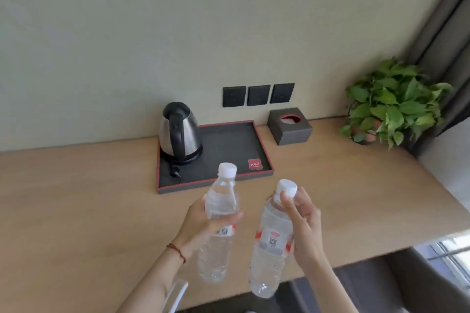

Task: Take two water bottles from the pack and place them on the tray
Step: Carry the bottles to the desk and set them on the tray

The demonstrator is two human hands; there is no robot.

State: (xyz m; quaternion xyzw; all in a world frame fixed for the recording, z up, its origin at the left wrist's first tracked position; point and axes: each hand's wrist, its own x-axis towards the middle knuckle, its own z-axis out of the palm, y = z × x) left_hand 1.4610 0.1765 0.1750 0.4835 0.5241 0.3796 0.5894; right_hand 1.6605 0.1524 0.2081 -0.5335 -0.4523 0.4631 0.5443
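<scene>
Both hands raised above the wooden desk [89,198], one clear water bottle in each, neither bottle touching the desk. Left hand [201,226] wrapped around the middle of the left bottle [218,223], fingers closed over the label area; white cap up, bottle tilted slightly to the right. A red string sits on the left wrist. Right hand [305,226] clamped on the right bottle [272,239], thumb near the white cap, remaining fingers behind the body; this bottle hangs a little lower, its base past the near desk edge. The two bottles are near each other but apart. Tray [256,132], dark with a red rim, lies on the desk beyond the hands, against the wall. Kettle [179,132] stands on the tray's left part; a small red square item [255,163] lies near the tray's front right corner. Tissue box [290,126] just right of the tray, potted plant [389,104] further right. Three dark wall sockets [258,95] above the tray. Pack not visible.
</scene>
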